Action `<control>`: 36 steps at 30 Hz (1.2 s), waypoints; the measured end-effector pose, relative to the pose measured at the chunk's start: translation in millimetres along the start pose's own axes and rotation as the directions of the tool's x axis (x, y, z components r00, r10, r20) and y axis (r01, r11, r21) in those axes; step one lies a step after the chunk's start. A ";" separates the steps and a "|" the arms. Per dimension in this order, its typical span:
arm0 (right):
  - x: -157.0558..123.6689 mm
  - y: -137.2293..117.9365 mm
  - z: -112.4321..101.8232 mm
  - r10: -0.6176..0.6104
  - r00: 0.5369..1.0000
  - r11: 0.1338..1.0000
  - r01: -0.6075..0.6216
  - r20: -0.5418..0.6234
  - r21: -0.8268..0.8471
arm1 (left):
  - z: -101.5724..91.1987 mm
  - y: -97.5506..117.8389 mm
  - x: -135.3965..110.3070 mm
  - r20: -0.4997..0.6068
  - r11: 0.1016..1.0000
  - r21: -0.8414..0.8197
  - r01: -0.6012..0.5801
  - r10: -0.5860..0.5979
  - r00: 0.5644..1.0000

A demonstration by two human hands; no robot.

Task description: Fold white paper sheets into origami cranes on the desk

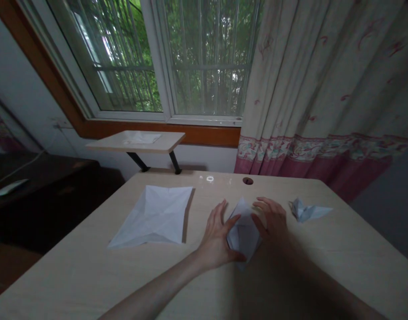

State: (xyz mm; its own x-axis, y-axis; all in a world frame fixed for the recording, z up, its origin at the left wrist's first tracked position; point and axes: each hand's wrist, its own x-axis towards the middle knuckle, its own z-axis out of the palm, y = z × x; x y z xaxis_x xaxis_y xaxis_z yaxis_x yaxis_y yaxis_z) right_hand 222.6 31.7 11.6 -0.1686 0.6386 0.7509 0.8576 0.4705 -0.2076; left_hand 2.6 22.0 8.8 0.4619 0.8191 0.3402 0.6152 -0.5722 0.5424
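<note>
On the desk in front of me lies a folded white paper (pixel 245 238), shaped like a narrow kite with its points toward and away from me. My left hand (pixel 219 238) holds its left side, thumb near the lower edge and index finger on top, the other fingers spread beyond. At its upper right, my right hand (pixel 272 220) grips the edge with the thumb side; part of that hand is in shadow. A folded paper crane (pixel 308 211) rests to the right of my right hand. Left of my hands is a creased, unfolded white sheet (pixel 160 215).
The light wooden desk (pixel 197 289) has a round cable hole (pixel 248 181) at the back. A raised shelf (pixel 112 142) at the back left carries a white paper (pixel 144 138). Behind stand a barred window (pixel 207 58) and a patterned curtain (pixel 306 89). A dark table (pixel 57 173) is at left.
</note>
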 end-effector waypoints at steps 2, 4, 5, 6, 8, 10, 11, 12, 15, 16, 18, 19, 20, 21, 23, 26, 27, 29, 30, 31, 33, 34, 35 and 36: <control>6.6 1.2 7.3 0.008 1.000 0.999 -0.007 0.007 -0.048 | -0.5 0.6 -0.4 -0.004 1.000 -0.006 0.009 -0.009 1.000; 9.9 1.8 13.1 0.000 1.000 0.996 0.000 -0.008 -0.094 | -0.6 0.7 -0.7 0.001 1.000 -0.011 0.021 -0.021 1.000; 10.4 1.7 15.2 -0.005 1.000 0.994 0.003 -0.016 -0.109 | -0.5 0.4 -0.8 0.008 1.000 -0.012 0.022 -0.022 1.000; 10.5 1.4 16.7 -0.009 1.000 0.993 0.007 -0.022 -0.117 | -0.2 0.1 -1.0 0.011 1.000 -0.010 0.023 -0.023 1.000; 10.3 0.1 17.6 -0.016 1.000 0.992 0.013 -0.026 -0.125 | 0.4 -0.6 -1.2 0.007 1.000 -0.004 0.017 -0.017 1.000; 10.5 -1.6 16.4 -0.027 0.999 0.991 0.023 -0.024 -0.133 | 0.9 -1.3 -1.3 -0.006 1.000 0.000 0.004 -0.004 1.000; 10.8 -2.5 15.2 -0.031 0.999 0.990 0.028 -0.022 -0.137 | 1.0 -1.5 -1.4 -0.012 1.000 0.001 -0.005 0.005 1.000; 11.3 -3.3 13.9 -0.034 0.999 0.989 0.031 -0.018 -0.141 | 1.1 -1.7 -1.3 -0.016 1.000 0.001 -0.014 0.015 1.000; 12.9 -5.1 10.2 -0.030 1.000 0.988 0.029 -0.004 -0.153 | 1.6 -2.2 -1.2 -0.021 0.999 0.002 -0.035 0.035 0.999; 13.4 -5.5 9.5 -0.024 1.000 0.987 0.024 -0.002 -0.158 | 1.9 -2.5 -1.1 -0.021 0.999 0.003 -0.037 0.037 0.999; 13.9 -5.6 9.1 -0.009 1.000 0.987 0.009 -0.001 -0.163 | 3.1 -3.4 -1.3 -0.025 0.999 0.004 -0.037 0.037 0.999; 14.0 -5.4 9.3 0.000 1.000 0.987 0.000 -0.001 -0.164 | 3.7 -4.0 -1.4 -0.029 0.999 0.004 -0.036 0.036 0.999; 14.0 -5.0 9.8 0.010 1.000 0.987 -0.010 -0.002 -0.163 | 4.4 -4.5 -1.6 -0.034 0.999 0.005 -0.036 0.036 0.999; 13.9 -4.5 10.3 0.019 1.000 0.987 -0.020 -0.003 -0.162 | 4.9 -5.0 -1.8 -0.039 0.999 0.006 -0.039 0.039 0.998; 13.5 -3.5 10.9 0.035 0.999 0.987 -0.036 -0.005 -0.156 | 5.6 -5.9 -2.2 -0.045 0.999 0.008 -0.046 0.046 0.998; 13.0 -2.1 10.2 0.038 0.999 0.990 -0.038 -0.004 -0.136 | 5.7 -6.6 -2.6 -0.045 0.999 0.007 -0.048 0.048 0.998; 12.9 -1.7 9.4 0.035 0.999 0.992 -0.035 -0.003 -0.124 | 5.7 -6.7 -2.6 -0.043 0.999 0.006 -0.044 0.045 0.998; 12.2 -0.4 7.4 0.028 1.000 0.996 -0.029 -0.007 -0.089 | 5.6 -6.6 -2.6 -0.038 0.999 0.007 -0.039 0.040 0.998; 11.3 0.5 6.3 0.026 1.000 0.997 -0.027 -0.011 -0.067 | 5.6 -6.6 -2.5 -0.035 0.999 0.008 -0.041 0.041 0.999; 9.7 1.5 5.1 0.024 1.000 0.999 -0.025 -0.015 -0.043 | 5.7 -6.6 -2.5 -0.032 0.999 0.009 -0.045 0.045 0.998; 4.0 3.8 2.5 0.019 1.000 1.000 -0.019 -0.023 0.008 | 6.1 -6.8 -2.5 -0.029 0.998 0.008 -0.059 0.059 0.998; -0.1 4.9 0.9 0.017 1.000 0.999 -0.016 -0.018 0.037 | 6.3 -7.0 -2.7 -0.029 0.998 0.006 -0.065 0.065 0.997; -4.9 5.9 -0.8 0.019 1.000 0.998 -0.018 -0.022 0.058 | 6.5 -7.3 -2.9 -0.028 0.998 0.003 -0.070 0.070 0.997; -10.1 6.8 -2.7 0.022 1.000 0.996 -0.021 -0.010 0.089 | 6.6 -7.6 -3.1 -0.026 0.997 -0.001 -0.073 0.073 0.997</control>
State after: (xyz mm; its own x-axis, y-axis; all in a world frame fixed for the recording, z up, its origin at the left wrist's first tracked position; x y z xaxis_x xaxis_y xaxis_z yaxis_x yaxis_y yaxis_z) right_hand 231.4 26.8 4.4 -0.1448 0.6425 0.7525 0.8141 0.5096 -0.2784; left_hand 0.7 23.6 -1.5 0.4889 0.7761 0.3984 0.5794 -0.6303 0.5168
